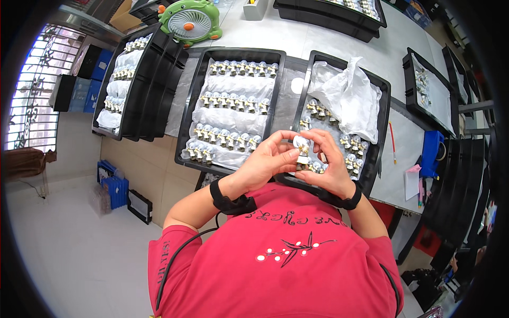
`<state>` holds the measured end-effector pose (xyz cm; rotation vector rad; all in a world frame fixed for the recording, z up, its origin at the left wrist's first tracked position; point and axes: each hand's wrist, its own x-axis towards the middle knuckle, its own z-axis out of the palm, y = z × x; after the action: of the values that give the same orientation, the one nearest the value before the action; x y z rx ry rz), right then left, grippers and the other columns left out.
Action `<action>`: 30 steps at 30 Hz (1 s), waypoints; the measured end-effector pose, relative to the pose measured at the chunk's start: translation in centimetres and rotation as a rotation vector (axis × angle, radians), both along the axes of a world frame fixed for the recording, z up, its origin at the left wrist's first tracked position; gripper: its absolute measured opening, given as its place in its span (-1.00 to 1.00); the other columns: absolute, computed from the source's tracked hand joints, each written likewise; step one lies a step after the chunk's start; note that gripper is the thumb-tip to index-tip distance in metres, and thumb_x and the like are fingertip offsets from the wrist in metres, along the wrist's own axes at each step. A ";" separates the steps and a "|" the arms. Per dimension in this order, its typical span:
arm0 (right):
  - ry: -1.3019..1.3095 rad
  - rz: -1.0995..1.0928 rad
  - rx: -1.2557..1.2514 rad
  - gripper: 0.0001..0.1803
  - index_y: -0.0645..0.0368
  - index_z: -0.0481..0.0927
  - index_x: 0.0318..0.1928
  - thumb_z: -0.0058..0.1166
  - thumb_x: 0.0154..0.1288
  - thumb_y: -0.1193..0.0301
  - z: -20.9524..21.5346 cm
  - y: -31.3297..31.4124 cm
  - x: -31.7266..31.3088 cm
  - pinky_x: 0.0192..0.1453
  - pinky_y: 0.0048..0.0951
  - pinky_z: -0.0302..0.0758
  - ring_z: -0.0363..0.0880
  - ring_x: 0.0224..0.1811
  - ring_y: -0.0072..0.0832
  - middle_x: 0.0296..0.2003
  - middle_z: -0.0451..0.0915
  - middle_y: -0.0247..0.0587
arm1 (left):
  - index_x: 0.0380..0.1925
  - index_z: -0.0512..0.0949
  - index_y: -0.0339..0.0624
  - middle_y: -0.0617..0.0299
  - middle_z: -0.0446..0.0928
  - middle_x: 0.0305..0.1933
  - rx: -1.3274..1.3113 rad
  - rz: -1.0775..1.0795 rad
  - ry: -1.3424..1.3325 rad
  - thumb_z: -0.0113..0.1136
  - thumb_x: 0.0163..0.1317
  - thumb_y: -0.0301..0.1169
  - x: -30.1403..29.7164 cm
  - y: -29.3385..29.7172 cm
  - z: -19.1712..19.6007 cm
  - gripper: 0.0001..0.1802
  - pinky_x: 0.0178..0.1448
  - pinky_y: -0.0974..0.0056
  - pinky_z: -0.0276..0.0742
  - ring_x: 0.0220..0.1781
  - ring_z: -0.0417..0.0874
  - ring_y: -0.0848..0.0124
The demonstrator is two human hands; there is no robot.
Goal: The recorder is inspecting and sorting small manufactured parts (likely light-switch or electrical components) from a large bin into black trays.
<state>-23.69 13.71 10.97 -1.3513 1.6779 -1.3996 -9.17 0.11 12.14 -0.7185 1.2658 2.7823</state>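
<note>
Both hands, left hand (265, 161) and right hand (328, 164), pinch one small white-and-gold ceramic figurine (303, 148) between closed fingertips, above the near edge of the black plastic tray (383, 114) of loose figurines.

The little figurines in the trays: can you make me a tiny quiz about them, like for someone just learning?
1. True or false: both the left hand and the right hand have a grip on one small figurine.
2. Which tray holds the crumpled white plastic sheet?
A. the middle black tray
B. the right black tray
C. the stacked trays on the left
3. Fill in: the green thing at the far edge of the table is a small ____.

Key
1. True
2. B
3. fan
</note>
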 end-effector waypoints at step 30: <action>0.184 -0.105 -0.261 0.09 0.11 0.25 0.27 0.55 -0.34 0.16 -0.8 -1.0 0.9 -0.22 -0.45 0.45 0.43 -0.23 -0.42 -0.09 0.53 -0.24 | 0.29 0.20 -0.23 0.12 0.45 0.12 0.217 -0.051 0.139 -0.07 0.41 -0.17 -0.1 -0.2 0.0 -0.45 0.12 0.22 0.54 0.02 0.57 0.32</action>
<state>-22.81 12.70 10.22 -1.5978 1.7517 -1.6441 -9.28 -0.06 12.12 -0.4819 0.9597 2.9095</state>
